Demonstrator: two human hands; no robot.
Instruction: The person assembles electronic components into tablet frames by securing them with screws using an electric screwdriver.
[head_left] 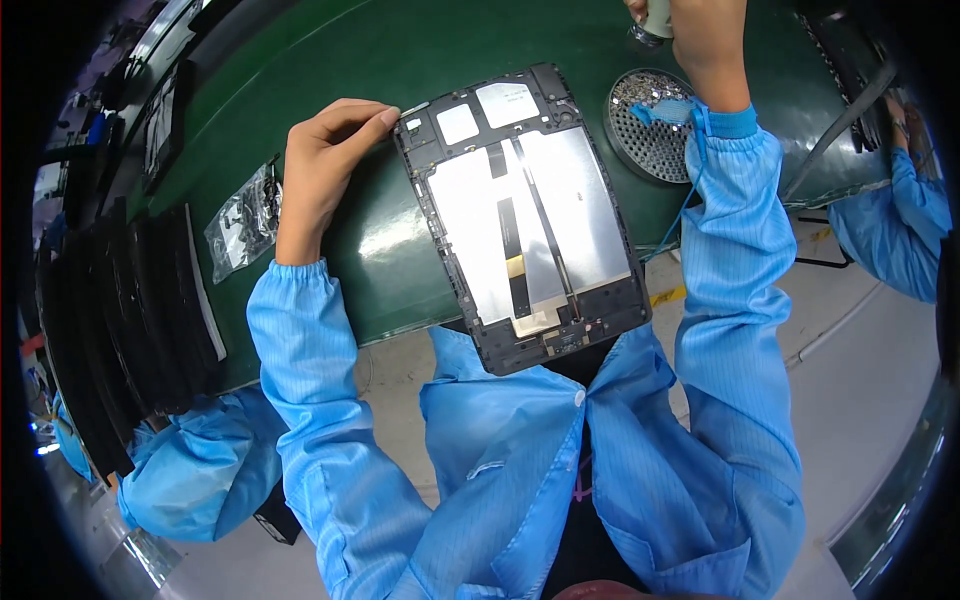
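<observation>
An opened tablet (590,190), its black frame and silvery inner plate facing up, lies tilted across the table's near edge and overhangs it. My left hand (335,150) pinches its upper left corner between thumb and fingers. Up at the top right, my right hand (705,40) is closed around a pale cylindrical tool (657,20) with a dark metallic end. The picture's upper edge cuts off part of that hand and tool. Below my right hand sits a round metal dish (622,130) of small metal parts, with a blue strip (660,112) lying over it.
A clear plastic bag (243,225) of small dark parts lies left of my left wrist on the green table (385,250). Several black panels (130,300) stand in a row farther left. A blue cord (680,220) runs down from my right cuff. Other people's blue sleeves (890,240) show at both sides.
</observation>
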